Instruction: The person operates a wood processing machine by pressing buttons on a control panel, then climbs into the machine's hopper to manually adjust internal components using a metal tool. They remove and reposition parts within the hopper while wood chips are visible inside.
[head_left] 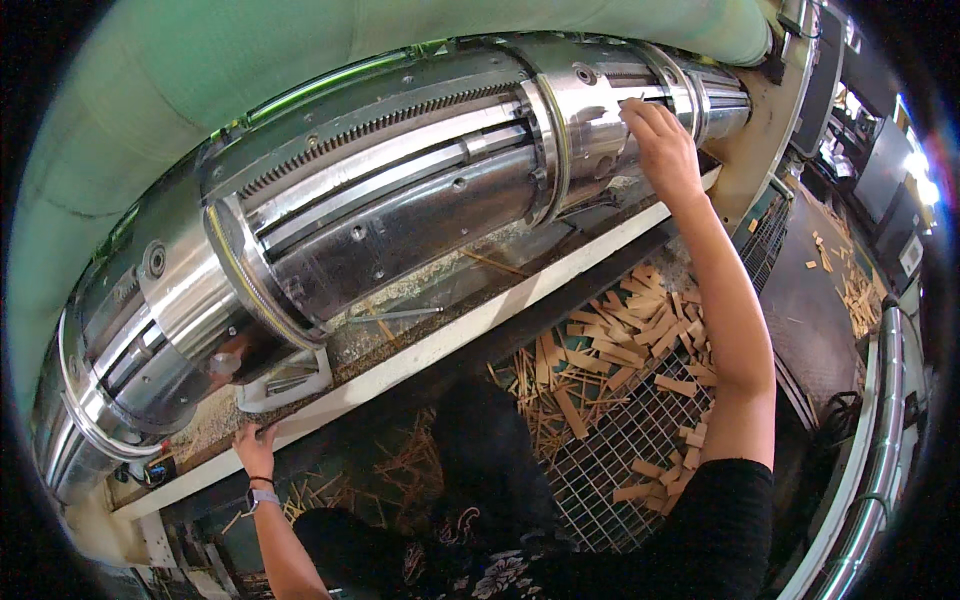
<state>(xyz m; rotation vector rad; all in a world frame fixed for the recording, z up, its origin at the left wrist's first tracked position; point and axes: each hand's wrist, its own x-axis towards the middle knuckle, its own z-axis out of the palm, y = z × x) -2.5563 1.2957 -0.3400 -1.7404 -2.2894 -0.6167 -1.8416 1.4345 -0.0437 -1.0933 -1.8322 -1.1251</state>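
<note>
A large metal cylinder (410, 215) with slots, bolt holes and a toothed rack (380, 125) runs across the view. My right hand (660, 140) is at a shiny collar (580, 110) toward its right end, fingers bent and closed together against the metal. Any small thing between those fingertips is too hidden to name. My left hand (255, 450) rests on the white beam (440, 335) below the cylinder, fingers spread over its edge, holding nothing. Above that hand, a white looped piece (285, 385) sits under another collar (190, 295).
A thin metal rod (395, 314) lies on the ledge behind the beam. Many cardboard scraps (630, 330) cover the floor and metal grating (600, 470). A big green roller (300, 45) spans the top; a shiny pipe (880, 400) stands at the right.
</note>
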